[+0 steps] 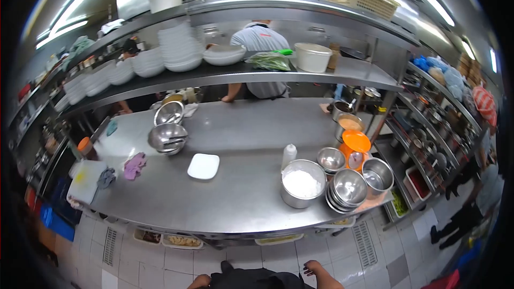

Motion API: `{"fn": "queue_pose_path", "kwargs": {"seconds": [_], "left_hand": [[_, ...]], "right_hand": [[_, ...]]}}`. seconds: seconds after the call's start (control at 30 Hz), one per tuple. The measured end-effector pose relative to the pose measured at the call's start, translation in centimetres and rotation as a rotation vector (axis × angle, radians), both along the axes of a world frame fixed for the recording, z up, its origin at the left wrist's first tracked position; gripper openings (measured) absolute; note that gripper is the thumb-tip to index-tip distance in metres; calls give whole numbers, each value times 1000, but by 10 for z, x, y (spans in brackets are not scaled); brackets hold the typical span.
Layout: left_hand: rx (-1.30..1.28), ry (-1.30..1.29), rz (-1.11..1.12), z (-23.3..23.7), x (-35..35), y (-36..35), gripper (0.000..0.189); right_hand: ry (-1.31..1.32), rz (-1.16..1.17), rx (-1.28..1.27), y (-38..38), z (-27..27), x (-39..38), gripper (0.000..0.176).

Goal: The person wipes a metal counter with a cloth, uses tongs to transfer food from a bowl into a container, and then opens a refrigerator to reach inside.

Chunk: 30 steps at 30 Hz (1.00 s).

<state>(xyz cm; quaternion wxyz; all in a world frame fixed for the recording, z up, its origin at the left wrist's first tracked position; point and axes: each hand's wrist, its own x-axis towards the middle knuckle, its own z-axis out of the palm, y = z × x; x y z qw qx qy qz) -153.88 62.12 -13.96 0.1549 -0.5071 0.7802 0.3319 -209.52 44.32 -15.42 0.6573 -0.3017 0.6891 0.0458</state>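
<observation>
At the bottom of the view, my right hand [310, 268] hangs beside my dark clothing, its fingers apart and holding nothing. Only a rounded part of my left hand [200, 281] shows at the lower edge; its fingers are hidden. Both hands are below the steel worktable [235, 203], touching nothing on it. On the table lies a white square plate [203, 166]. To its right stand a metal pot of white powder [303, 183], a clear squeeze bottle [289, 156] and stacked steel bowls [350, 187]. Two steel bowls [167, 138] sit at the back left.
A shelf [214, 77] above the table carries stacked white bowls [179, 48] and a white tub [312, 57]. Purple cloth [135, 166] and a white cutting board [87, 181] lie at left. One person [262, 40] stands behind the table, another [484, 192] at right.
</observation>
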Motion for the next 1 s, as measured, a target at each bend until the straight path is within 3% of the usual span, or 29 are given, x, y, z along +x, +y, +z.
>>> {"fn": "queue_pose_path", "kwargs": {"seconds": [0.1,0.23,0.3,0.4,0.47,0.53,0.57,0.63,0.77,0.83,0.9,0.93,1.0], "left_hand": [[158,-28,440,10,-22,17,34],[168,-57,689,17,-24,41,33],[161,-71,752,15,-19,51,32],[162,-80,807,16,-1,58,32],[160,-80,827,14,10,62,31],[161,-83,854,10,22,67,31],[160,-82,871,9,29,68,31],[153,-92,910,6,42,74,31],[106,-161,1052,10,80,95,31],[46,-282,1145,12,102,120,31],[-20,-432,1237,12,124,140,31],[-26,-426,1257,13,140,136,31],[334,-122,1186,4,169,154,33]], "right_hand": [[-37,71,-42,-3,-7,11,30],[63,331,-6,-6,-29,38,34],[32,756,-25,-11,-28,56,38],[-95,741,-44,-21,-19,88,41],[-51,670,-79,-17,16,119,41],[-52,655,-286,-5,73,153,40],[-45,659,-286,-5,76,167,40],[-252,660,-321,-5,78,196,37],[-360,622,-267,7,128,265,33],[425,1508,-602,12,117,285,37],[290,1627,-668,13,69,306,38],[154,1733,-762,14,96,334,39],[230,1653,-617,24,128,362,40]]}}
